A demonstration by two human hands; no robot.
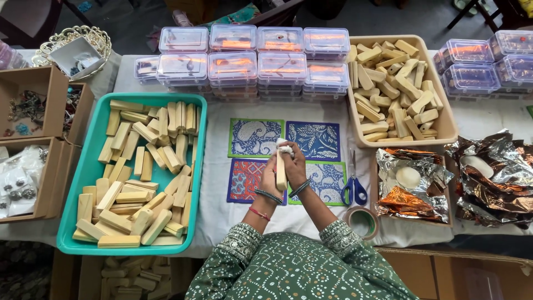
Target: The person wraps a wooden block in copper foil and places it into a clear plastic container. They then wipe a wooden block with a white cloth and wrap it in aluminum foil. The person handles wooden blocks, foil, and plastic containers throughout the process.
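Note:
My left hand (270, 176) and my right hand (294, 166) are clasped together over the middle of the table. Between them stands an upright pale wooden block (281, 173). A small white wad (285, 149) sits at the block's top, pressed by my right fingers. Under my hands lie several patterned printed cards (256, 137) in blue, green and red. Bangles circle both wrists and green patterned sleeves cover my forearms.
A teal tray (89, 166) of wooden blocks is at the left, a beige tray (449, 130) of shaped wooden pieces at the back right. Clear lidded boxes (233, 66) line the back. Blue scissors (353, 189), a tape roll (363, 221) and foil wrappers (413, 186) lie right; cardboard boxes (33, 105) of trinkets far left.

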